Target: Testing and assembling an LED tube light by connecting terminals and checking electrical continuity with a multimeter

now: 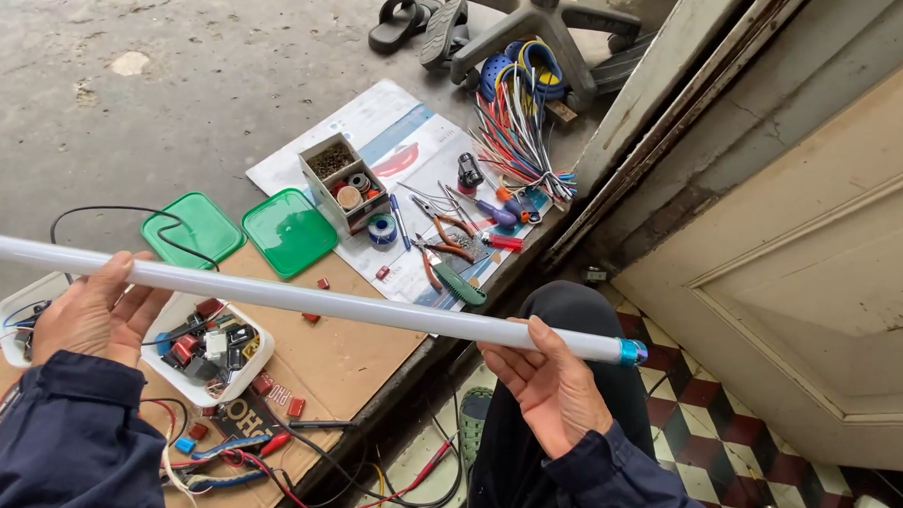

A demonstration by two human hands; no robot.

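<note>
while both hands grip it, the white tube (303,299) runs off frame left

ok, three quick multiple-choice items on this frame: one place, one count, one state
1. Where do the pliers lie?
A. on the printed sheet
B. in the white tub
C. on the tiled floor

2. How many green lids are on the floor?
A. one
B. two
C. four

3. How is the white tube held?
A. by both hands
B. by one hand
C. lying unheld

A: tools rest on the sheet.
B: two lids lie side by side.
A: left hand and right hand both grip it.
</note>
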